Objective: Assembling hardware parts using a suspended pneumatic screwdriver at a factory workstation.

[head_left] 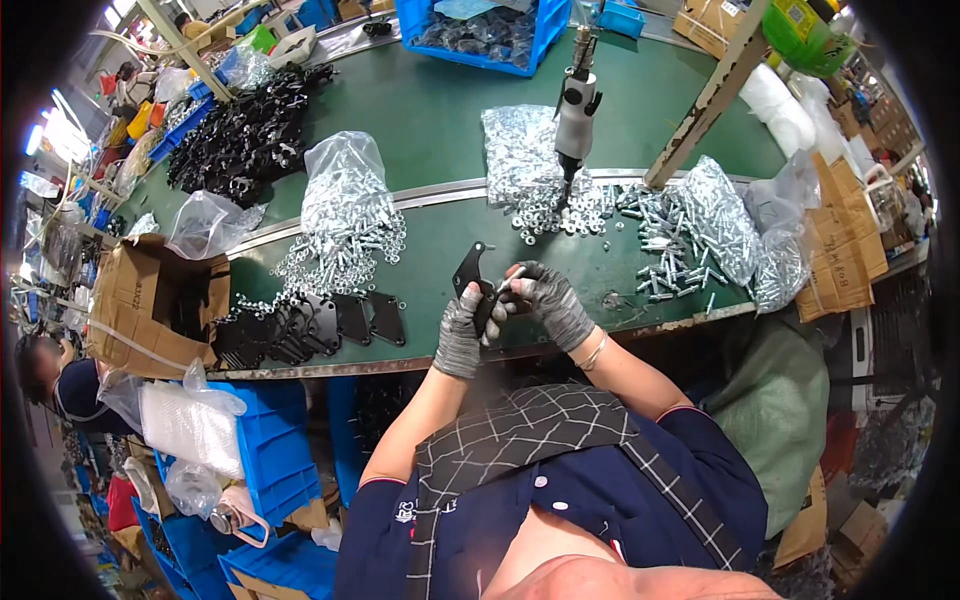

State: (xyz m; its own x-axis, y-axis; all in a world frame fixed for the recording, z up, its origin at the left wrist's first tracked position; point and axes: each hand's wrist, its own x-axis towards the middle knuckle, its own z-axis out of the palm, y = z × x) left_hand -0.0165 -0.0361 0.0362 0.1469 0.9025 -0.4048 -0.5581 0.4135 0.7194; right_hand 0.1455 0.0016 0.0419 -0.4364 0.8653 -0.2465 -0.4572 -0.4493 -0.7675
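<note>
My left hand (458, 335), in a striped grey glove with bare fingertips, is closed around a flat black metal bracket (468, 269) held tilted above the bench's near edge. A small silver pin stands out from the bracket's upper end. At the bracket's right side, my right hand (555, 308), gloved alike, pinches a slim silver bolt (513, 276) between thumb and fingers. Whether the bolt sits in a hole cannot be made out. Beyond my hands hangs a grey pneumatic screwdriver (575, 115), bit downward, over a heap of nuts (560, 218).
Black bracket plates (310, 325) lie left of my hands. Bags of silver hardware (345, 195) spill onto the green bench (425, 225). Loose bolts (670, 245) lie at the right, by a slanted post (705, 95). A cardboard box (140, 305) stands at the left edge.
</note>
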